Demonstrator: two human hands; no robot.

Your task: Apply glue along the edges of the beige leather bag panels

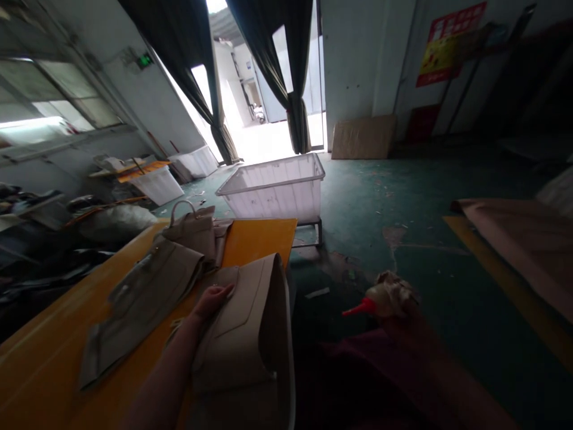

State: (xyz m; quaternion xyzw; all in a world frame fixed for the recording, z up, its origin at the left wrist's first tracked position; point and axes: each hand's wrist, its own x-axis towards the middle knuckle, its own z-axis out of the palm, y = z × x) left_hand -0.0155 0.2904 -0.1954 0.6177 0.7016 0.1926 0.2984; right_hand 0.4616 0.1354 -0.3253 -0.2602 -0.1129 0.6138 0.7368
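Touching beige bag: left hand, pinch unclear. Right hand clasps red-tipped bottle. Bag likely light, semi-stiff, creasable; best held at right rim.

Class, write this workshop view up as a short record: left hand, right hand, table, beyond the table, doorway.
left hand: on an open-ended beige piece; whether it grips is unclear
right hand: holding a red-tipped bottle, crumpled cloth against it
table: yellow top, with more beige pieces, one with a looped handle
beyond the table: white bin on a metal frame
doorway: bright, with gathered dark curtains
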